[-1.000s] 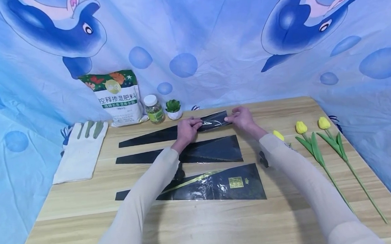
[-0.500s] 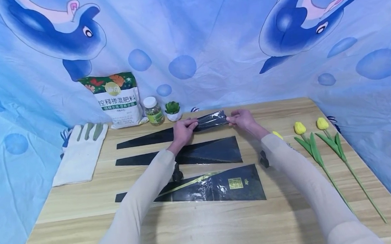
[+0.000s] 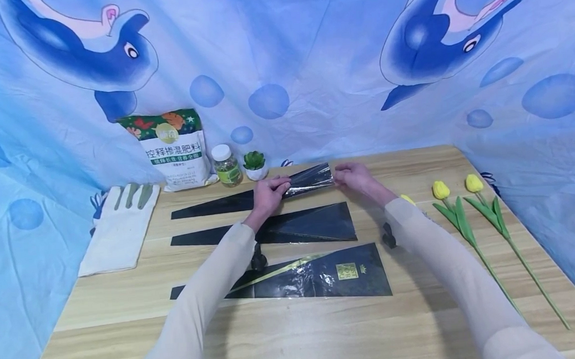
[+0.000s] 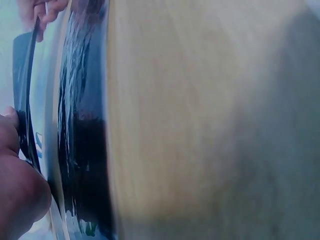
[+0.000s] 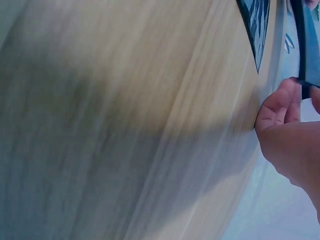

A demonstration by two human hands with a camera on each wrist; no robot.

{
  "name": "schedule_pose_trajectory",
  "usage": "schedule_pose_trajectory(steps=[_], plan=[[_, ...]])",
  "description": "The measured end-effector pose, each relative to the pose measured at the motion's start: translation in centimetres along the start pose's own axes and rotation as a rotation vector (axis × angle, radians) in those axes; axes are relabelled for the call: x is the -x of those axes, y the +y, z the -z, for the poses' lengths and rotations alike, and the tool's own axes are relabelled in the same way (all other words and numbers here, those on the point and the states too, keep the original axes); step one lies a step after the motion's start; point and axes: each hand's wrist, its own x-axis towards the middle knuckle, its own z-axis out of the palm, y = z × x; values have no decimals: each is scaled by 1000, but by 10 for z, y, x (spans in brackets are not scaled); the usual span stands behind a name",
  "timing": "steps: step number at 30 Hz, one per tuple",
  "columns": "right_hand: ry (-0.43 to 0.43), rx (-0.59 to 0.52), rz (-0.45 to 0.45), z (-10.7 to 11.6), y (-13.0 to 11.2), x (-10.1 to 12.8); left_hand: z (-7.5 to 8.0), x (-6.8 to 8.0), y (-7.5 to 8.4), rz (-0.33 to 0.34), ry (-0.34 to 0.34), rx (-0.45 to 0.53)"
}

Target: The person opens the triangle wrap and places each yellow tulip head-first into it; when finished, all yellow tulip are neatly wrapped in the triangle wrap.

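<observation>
A crinkled blue fabric backdrop (image 3: 309, 61) printed with cartoon dolphins and pale bubbles fills the top of the frame and drapes down both sides, closing in the space like a tent. One dark blue dolphin (image 3: 83, 46) sits in the upper left of the frame and another (image 3: 437, 32) in the upper right. Below, a light wooden table with a pale grain (image 3: 303, 334) spans the lower half, evenly and softly lit.
</observation>
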Motion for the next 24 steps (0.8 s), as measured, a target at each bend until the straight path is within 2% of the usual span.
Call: schedule_pose_trajectory(steps=[4,8,15,20,24], plan=[[-16,8,30,-3,-1,3,-2,0,-1,-10,-2,-26],[6,36,27,-5,-1,4,-4,0,0,-16,1,-32],[34,4,-62,-7,-4,2,-7,1,3,-11,55,-16],[11,2,-122,-5,-7,-1,-6,1,6,-45,89,32],[7,37,-155,-5,-11,0,-7,2,6,-68,126,23]])
